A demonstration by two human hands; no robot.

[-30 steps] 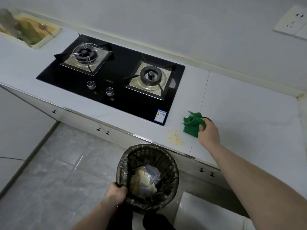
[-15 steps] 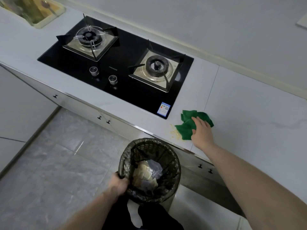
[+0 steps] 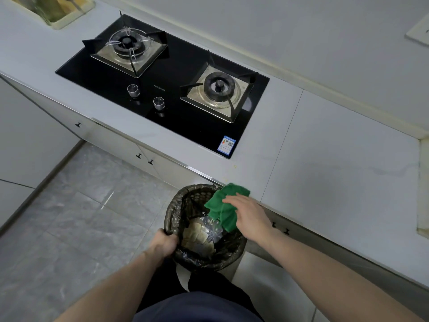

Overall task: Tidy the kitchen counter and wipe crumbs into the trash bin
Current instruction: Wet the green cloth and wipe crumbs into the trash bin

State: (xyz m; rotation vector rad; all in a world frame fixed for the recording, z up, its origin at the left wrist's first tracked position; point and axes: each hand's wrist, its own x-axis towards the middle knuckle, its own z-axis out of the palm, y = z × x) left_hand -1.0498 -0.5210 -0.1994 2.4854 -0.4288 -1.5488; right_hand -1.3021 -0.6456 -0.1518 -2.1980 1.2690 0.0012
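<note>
While held, cloth (image 3: 220, 208) underlies hand (image 3: 249, 217).

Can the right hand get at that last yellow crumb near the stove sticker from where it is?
Probably yes. The right hand holds the green cloth over the bin, and only bare counter lies between it and the crumb.
</note>
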